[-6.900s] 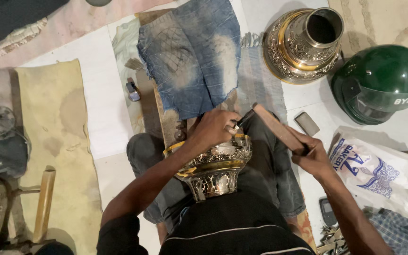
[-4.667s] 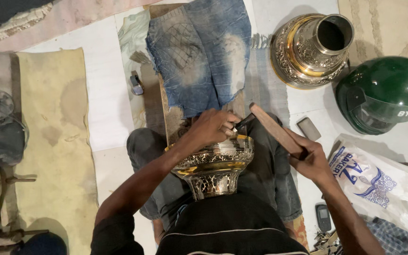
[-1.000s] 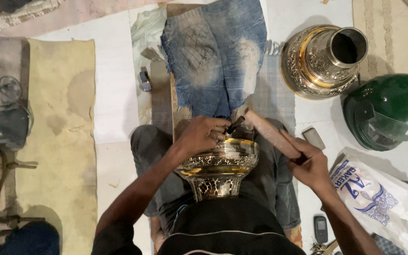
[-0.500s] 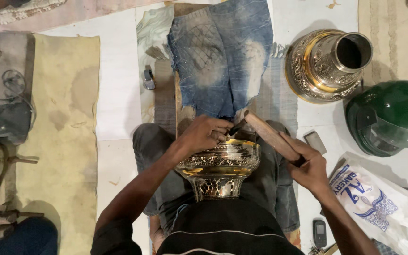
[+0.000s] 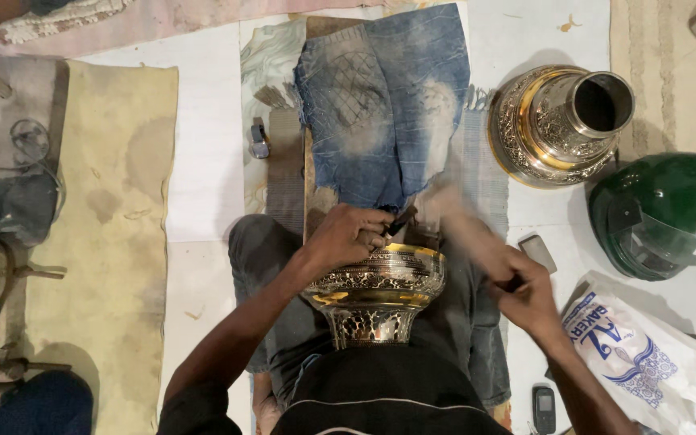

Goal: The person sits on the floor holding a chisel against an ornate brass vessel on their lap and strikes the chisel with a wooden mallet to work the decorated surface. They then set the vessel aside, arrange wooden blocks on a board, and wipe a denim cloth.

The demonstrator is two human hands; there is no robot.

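The engraved brass vase [image 5: 376, 290] lies in the person's lap at the lower middle of the frame, its rim turned up toward the faded denim cloth [image 5: 384, 105]. The left hand [image 5: 348, 235] is closed on a thin dark punch [image 5: 400, 221] set against the rim. The right hand [image 5: 525, 294], lower right of centre, is wrapped around a wooden mallet [image 5: 465, 234], blurred in mid-swing. The vase looks heavy, stiff and smooth, likely to roll on its round belly; it seems best steadied at the rim or narrow neck. A second ornate vase [image 5: 561, 121] stands at the upper right, beside a green helmet [image 5: 666, 213].
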